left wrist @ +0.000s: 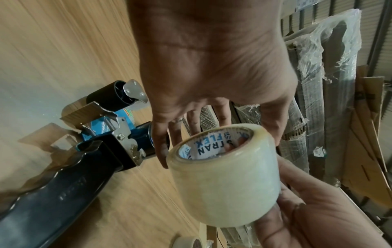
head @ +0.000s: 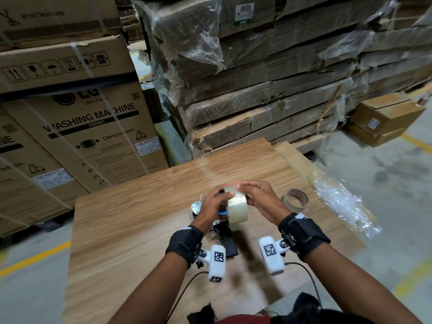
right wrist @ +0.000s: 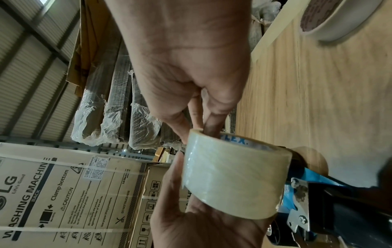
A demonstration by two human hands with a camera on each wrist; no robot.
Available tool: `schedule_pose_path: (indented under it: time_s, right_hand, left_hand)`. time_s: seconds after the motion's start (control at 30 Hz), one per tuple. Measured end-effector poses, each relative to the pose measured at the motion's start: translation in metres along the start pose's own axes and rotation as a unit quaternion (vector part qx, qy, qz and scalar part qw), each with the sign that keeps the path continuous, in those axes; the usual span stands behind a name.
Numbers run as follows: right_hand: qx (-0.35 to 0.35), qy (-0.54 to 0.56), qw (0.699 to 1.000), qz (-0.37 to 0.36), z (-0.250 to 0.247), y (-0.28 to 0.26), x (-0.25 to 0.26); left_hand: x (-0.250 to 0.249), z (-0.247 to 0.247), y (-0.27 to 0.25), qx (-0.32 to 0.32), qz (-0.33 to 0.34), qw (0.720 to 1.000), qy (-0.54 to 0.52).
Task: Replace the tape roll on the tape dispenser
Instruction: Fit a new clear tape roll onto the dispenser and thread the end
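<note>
While the tape dispenser (head: 223, 232) lies on the table (head: 131, 220), I hold a clear tape roll (head: 236, 206) above it. My left hand (head: 214, 204) and right hand (head: 261, 197) both grip the roll with curled fingers.

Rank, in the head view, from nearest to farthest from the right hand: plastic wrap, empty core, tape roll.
1. Tape roll: held in the right hand.
2. Empty core: on the table, just right.
3. Plastic wrap: table's right edge.
</note>
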State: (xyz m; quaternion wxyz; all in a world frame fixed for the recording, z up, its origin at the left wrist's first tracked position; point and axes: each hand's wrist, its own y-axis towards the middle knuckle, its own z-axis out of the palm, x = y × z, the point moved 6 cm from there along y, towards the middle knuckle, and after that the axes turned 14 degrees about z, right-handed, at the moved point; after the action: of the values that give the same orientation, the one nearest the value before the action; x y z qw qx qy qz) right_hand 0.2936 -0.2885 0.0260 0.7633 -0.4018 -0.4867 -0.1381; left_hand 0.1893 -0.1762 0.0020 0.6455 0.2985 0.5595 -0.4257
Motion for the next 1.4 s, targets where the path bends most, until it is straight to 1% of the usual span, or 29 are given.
schedule_pose_path:
  time_s: [0.1, 0.2, 0.3, 0.37, 0.43, 0.53, 0.6, 0.73, 0.83, 0.9, 1.0, 1.03, 1.07, 1.13, 1.23, 1.27, 1.3, 1.33, 1.4]
  right_hand:
    - [0.016, -0.013, 1.0, -0.005, 0.002, -0.002, -0.001]
    - [0.047, -0.042, 0.998, -0.003, 0.006, -0.003, -0.001]
    - [0.085, -0.075, 0.994, 0.002, 0.009, -0.006, -0.002]
    - [0.086, -0.091, 0.992, -0.009, 0.009, -0.009, -0.001]
    - [0.071, -0.087, 0.993, -0.032, 0.009, -0.011, 0.001]
    - [0.045, -0.063, 0.996, -0.04, 0.007, -0.011, 0.002]
    - [0.019, -0.055, 0.998, -0.039, 0.005, -0.011, 0.003]
    - [-0.035, -0.061, 0.996, -0.054, 0.001, -0.012, 0.003]
    - [-0.096, -0.055, 0.992, -0.061, -0.002, -0.009, 0.0]
    - [-0.126, -0.058, 0.989, -0.056, -0.004, -0.004, -0.004]
    - [-0.172, -0.065, 0.981, -0.058, -0.01, 0.002, -0.01]
    - [-0.177, -0.066, 0.98, -0.057, -0.011, 0.002, -0.011]
    - [-0.174, -0.066, 0.981, -0.05, -0.011, 0.003, -0.012]
    - [-0.133, -0.054, 0.99, -0.016, -0.008, 0.002, -0.012]
    - [-0.011, -0.015, 0.999, 0.046, -0.002, -0.003, -0.01]
    - [0.029, -0.011, 0.998, 0.049, 0.0, -0.005, -0.009]
    - [0.051, -0.019, 0.998, 0.043, 0.0, -0.007, -0.01]
    - [0.049, -0.032, 0.998, 0.035, 0.0, -0.007, -0.011]
    - [-0.014, -0.041, 0.999, 0.02, -0.003, -0.007, -0.015]
  left_hand:
    - [-0.003, 0.0, 0.0, -0.017, -0.006, 1.0, 0.006]
    - [-0.001, -0.004, 0.001, -0.03, -0.007, 0.999, 0.022]
    - [-0.001, -0.007, 0.0, -0.031, -0.004, 0.999, 0.043]
    - [0.0, -0.007, -0.001, -0.02, -0.014, 0.999, 0.024]
    - [-0.001, -0.005, -0.002, 0.014, -0.019, 1.0, -0.008]
    - [0.002, -0.006, -0.003, 0.074, 0.004, 0.997, -0.015]
    - [0.006, -0.01, -0.004, 0.074, 0.012, 0.997, -0.018]
    - [0.011, -0.012, -0.003, 0.078, 0.024, 0.997, 0.014]
    - [0.007, -0.012, -0.004, 0.083, 0.052, 0.994, 0.049]
    - [0.006, -0.009, -0.004, 0.086, 0.066, 0.993, 0.051]
    - [0.005, -0.003, -0.005, 0.096, 0.067, 0.992, 0.056]
    - [0.006, -0.001, -0.005, 0.098, 0.067, 0.991, 0.058]
    - [0.006, 0.0, -0.006, 0.097, 0.066, 0.991, 0.062]
    - [0.006, 0.0, -0.006, 0.083, 0.058, 0.993, 0.061]
    - [0.01, -0.009, -0.005, 0.047, 0.037, 0.998, 0.034]
    - [0.01, -0.012, -0.005, 0.041, 0.03, 0.998, 0.027]
    - [0.01, -0.014, -0.005, 0.039, 0.027, 0.999, 0.022]
    - [0.011, -0.014, -0.005, 0.044, 0.028, 0.998, 0.022]
    - [0.009, -0.011, -0.005, 0.059, 0.038, 0.997, 0.038]
